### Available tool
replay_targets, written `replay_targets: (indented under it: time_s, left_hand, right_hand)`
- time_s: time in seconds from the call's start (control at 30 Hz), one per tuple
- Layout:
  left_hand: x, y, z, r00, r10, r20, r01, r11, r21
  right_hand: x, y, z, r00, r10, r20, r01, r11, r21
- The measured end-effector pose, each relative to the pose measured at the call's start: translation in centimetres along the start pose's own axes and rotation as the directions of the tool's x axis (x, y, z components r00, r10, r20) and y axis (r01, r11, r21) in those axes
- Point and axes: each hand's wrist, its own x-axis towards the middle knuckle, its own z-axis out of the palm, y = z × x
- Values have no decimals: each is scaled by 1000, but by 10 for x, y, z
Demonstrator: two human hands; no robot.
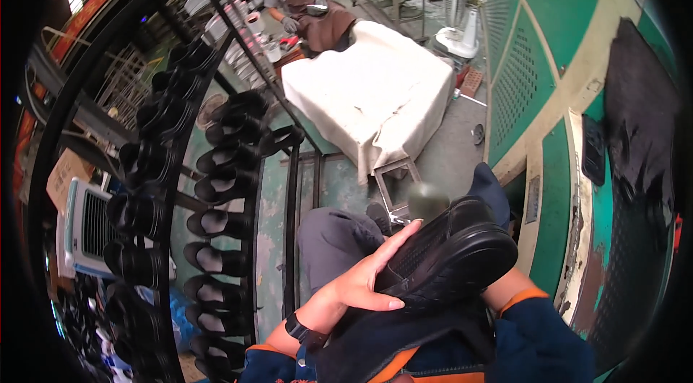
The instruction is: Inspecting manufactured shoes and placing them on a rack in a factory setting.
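A black shoe (451, 253) with a perforated upper and a thick black sole is held above my lap, tilted. My left hand (372, 278) grips its near left side, thumb along the sole edge and fingers stretched over the upper. From the right, my forearm (509, 289) goes behind the shoe; the right hand itself is hidden there, so its fingers do not show. Dark cloth (404, 332) with orange trim lies over my lap below the shoe.
Black shoes (216, 224) fill a dark metal rack (249, 275) on my left. Ahead stands a cloth-covered table (368, 80), with a gloved person (307, 0) behind it. A white fan (455, 15) stands farther back. Green panels (516, 65) and a phone (593, 150) are at right.
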Motion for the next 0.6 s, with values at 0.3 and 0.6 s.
replay_targets:
  time_s: [0.3, 0.6]
  left_hand:
    - [-84, 25, -8, 853, 209, -479, -65, 951, 301]
    - [-141, 42, -65, 669, 128, -732, 431, 736, 523]
  right_hand:
    - [94, -77, 131, 986, 169, 14, -160, 952, -260]
    - [-6, 34, 236, 701, 543, 463, -26, 668, -744]
